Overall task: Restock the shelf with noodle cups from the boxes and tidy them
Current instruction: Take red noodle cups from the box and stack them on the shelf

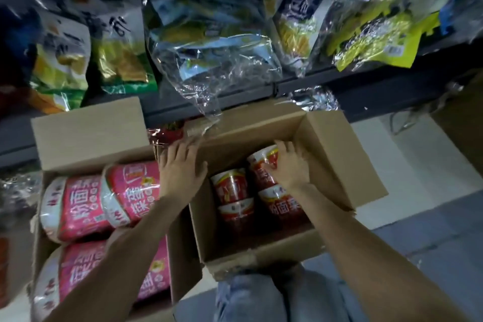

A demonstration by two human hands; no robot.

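Noodle cups lie partly hidden beneath the hands.

Right hand curled over a red noodle cup in the right cardboard box, left hand flat on that box's left edge, pink noodle packs (shrink-wrapped) in the left box, snack bags on the far shelf.

Pink noodle cups at lower left, red noodle cups in the centre brown box, yellow-green bags at upper right.
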